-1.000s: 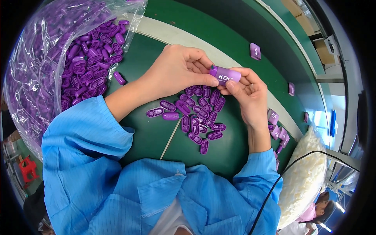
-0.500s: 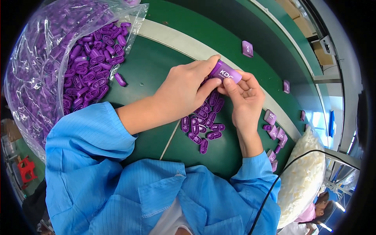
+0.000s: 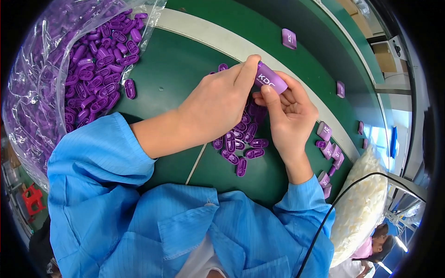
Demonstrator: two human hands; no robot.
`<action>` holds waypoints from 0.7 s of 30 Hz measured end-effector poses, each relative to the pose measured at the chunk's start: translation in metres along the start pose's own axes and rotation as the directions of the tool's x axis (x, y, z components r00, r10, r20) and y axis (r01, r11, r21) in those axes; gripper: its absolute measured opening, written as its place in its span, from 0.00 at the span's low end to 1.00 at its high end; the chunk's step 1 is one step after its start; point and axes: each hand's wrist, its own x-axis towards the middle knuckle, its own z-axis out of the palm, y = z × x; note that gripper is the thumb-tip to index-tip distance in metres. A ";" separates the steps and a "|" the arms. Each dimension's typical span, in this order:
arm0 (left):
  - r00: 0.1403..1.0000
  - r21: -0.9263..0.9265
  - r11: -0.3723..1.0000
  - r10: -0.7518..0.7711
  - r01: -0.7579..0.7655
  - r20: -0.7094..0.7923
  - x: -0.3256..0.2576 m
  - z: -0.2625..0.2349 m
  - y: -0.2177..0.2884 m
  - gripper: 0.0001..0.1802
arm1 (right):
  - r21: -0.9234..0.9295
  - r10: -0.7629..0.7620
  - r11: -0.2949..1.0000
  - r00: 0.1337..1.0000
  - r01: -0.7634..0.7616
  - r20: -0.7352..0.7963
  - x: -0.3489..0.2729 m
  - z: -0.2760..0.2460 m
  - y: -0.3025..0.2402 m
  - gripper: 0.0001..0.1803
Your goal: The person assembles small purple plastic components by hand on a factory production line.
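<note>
A flat purple plastic case point(image 3: 271, 78) with white print is held tilted above the workbench. My right hand point(image 3: 292, 104) grips it between thumb and fingers at its right side. At its left end, where a darker purple end cap point(image 3: 259, 69) shows, my left hand point(image 3: 220, 95) is closed with its fingers pressed against it; its palm side is hidden. Under and between my hands lies a loose pile of dark purple oval caps point(image 3: 230, 142), partly covered by the left hand. At the left, a clear plastic bag point(image 3: 34, 92) spills many more purple caps point(image 3: 95, 83).
Several finished-looking purple cases point(image 3: 325, 131) lie right of my right hand. Another case point(image 3: 289, 39) rests on the green strip beyond the pale rail point(image 3: 199, 34). A bulging bag of cream parts point(image 3: 359, 208) and a black cable point(image 3: 320, 222) are at the right. Another person point(image 3: 375, 243) sits lower right.
My left hand has turned, its fingers now up against the case's end, and the case tilts more steeply. The whole view has shifted slightly.
</note>
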 end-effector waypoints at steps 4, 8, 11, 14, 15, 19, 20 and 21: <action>0.999 0.053 0.998 0.041 -0.042 0.021 0.009 -0.007 -0.006 0.20 | 0.076 0.047 0.996 0.998 -0.051 0.052 0.013 -0.004 0.002 0.16; 0.938 -0.357 0.869 -0.296 0.343 0.182 0.059 -0.013 -0.058 0.19 | -0.046 0.076 0.996 0.993 -0.072 0.085 0.066 -0.020 0.011 0.23; 0.931 0.000 0.934 -0.355 0.356 -0.081 0.105 -0.009 -0.098 0.16 | -0.878 -0.387 0.467 0.917 0.103 -0.098 0.130 -0.047 0.051 0.24; 0.894 0.108 0.889 -0.448 0.445 -0.006 0.117 -0.018 -0.096 0.17 | -0.873 -0.283 0.476 0.958 0.106 -0.037 0.148 -0.046 0.064 0.27; 0.870 0.133 0.866 -0.490 0.481 0.045 0.118 -0.022 -0.092 0.20 | -0.862 -0.221 0.496 0.975 0.104 -0.009 0.150 -0.042 0.061 0.27; 0.960 0.435 0.900 0.134 -0.014 -0.247 0.094 -0.015 -0.108 0.14 | -0.795 -0.193 0.603 0.979 0.064 -0.068 0.137 -0.030 0.043 0.21; 0.911 0.438 0.869 0.352 -0.232 -0.215 0.089 -0.017 -0.099 0.12 | -0.789 -0.273 0.601 0.960 0.128 -0.053 0.127 -0.036 0.041 0.19; 0.974 0.356 0.917 0.217 -0.179 -0.068 0.077 -0.020 -0.083 0.11 | -0.790 -0.269 0.601 0.962 0.120 -0.058 0.115 -0.037 0.037 0.19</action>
